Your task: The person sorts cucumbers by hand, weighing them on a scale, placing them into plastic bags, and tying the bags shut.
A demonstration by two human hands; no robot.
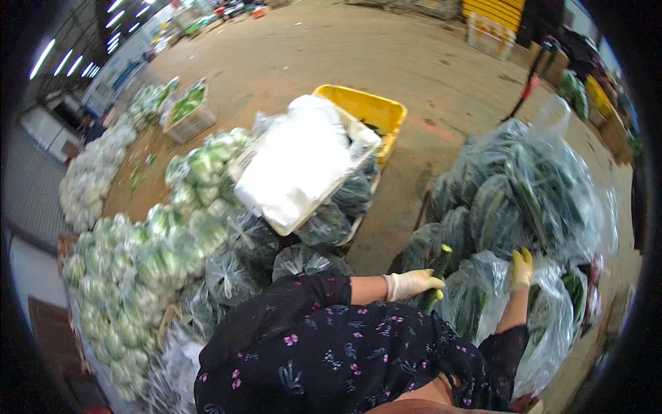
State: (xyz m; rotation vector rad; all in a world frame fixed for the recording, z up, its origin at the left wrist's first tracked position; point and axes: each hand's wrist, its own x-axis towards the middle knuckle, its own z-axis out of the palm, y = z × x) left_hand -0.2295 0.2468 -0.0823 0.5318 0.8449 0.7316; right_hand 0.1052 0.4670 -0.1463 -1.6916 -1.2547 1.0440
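Note:
My left hand, in a pale glove, is closed around a dark green cucumber with a light yellow-green end, held upright beside a clear plastic bag. That bag has dark green cucumbers in it. My right hand, also gloved with yellowish fingertips, is at the bag's right edge against the plastic. Its fingers point away from me, stretched out and a little apart. Just beyond both hands lies a large heap of long cucumbers, partly covered by clear plastic sheeting.
To my left, a pale crate with white padding stands over dark bagged vegetables, before a yellow crate. Bagged cabbages spread farther left. A white crate of greens is beyond. Stacked yellow crates stand far right.

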